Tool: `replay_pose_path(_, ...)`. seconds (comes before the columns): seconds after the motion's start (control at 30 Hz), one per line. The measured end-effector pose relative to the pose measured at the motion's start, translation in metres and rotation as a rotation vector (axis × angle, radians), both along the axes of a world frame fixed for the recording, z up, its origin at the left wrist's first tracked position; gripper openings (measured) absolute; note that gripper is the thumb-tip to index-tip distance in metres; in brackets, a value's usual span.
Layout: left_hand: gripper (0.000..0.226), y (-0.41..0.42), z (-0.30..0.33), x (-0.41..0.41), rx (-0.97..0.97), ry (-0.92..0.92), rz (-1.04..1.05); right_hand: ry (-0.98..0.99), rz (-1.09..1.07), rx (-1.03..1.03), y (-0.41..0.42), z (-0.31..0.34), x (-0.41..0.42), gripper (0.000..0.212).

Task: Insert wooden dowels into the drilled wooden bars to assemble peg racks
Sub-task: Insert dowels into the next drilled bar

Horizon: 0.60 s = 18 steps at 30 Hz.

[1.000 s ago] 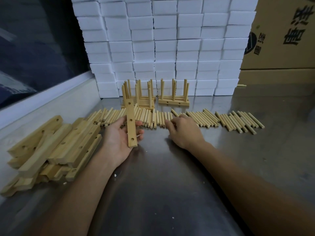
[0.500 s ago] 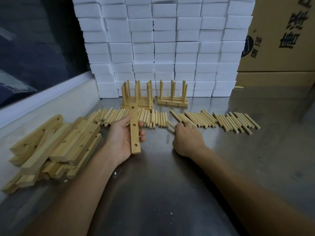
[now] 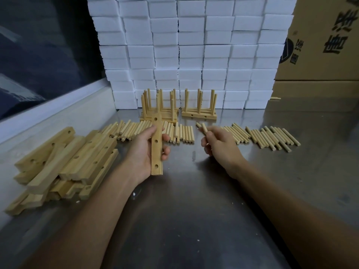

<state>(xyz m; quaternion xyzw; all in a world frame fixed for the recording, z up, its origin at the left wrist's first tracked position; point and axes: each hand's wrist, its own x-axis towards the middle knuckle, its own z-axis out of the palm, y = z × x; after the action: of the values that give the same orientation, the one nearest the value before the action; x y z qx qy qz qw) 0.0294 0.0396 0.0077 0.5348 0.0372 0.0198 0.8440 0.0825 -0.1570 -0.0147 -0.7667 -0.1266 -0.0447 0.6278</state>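
Two bare forearms reach in from the near edge over a steel table [image 3: 194,220], its surface scuffed and flecked with pale crumbs.

Left hand [image 3: 144,152]: palm up above the table, fingers and thumb curled round a drilled wooden bar [image 3: 157,146]. The bar points away from the person, three holes showing along its upper face, its near end sticking out past the heel of the hand.

Right hand [image 3: 219,145]: just right of the bar and apart from it, fingers curled, thumb and fingertips pinching a dowel [image 3: 204,127] by its lower part. The dowel's free end tilts up and to the left. A second dowel tip shows just beside it; whether the hand holds that one too cannot be told.

Left of the hands: a loose heap of bars [image 3: 64,162], stacked crosswise, holes visible on several.

Beyond the hands: a row of loose dowels [image 3: 268,138] lying side by side across the table, running from behind the left hand to well right of the right hand.

Behind the row: two finished racks, the left rack [image 3: 159,111] and the right rack [image 3: 199,113], dowels standing upright in their bars.

At the back: a wall of white foam blocks [image 3: 190,49]. Far right, cardboard boxes [image 3: 326,45] with dark printed characters.
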Motion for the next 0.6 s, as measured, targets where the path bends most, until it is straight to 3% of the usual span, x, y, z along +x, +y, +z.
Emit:
replay_pose_path(0.17, 0.027, 0.003, -0.001, 0.002, -0.011, -0.017, -0.046, 0.082, -0.014, 0.169, -0.005, 0.005, 0.002, 0.021)
replay_pose_path(0.33, 0.029, 0.003, -0.002, 0.003, 0.021, -0.014, -0.083, -0.018, -0.072, 0.142, -0.002, 0.002, 0.001, 0.023)
replay_pose_path(0.6, 0.027, -0.002, -0.002, 0.001, 0.163, -0.083, 0.023, -0.104, -0.12, 0.07, 0.006, 0.009, 0.0, 0.006)
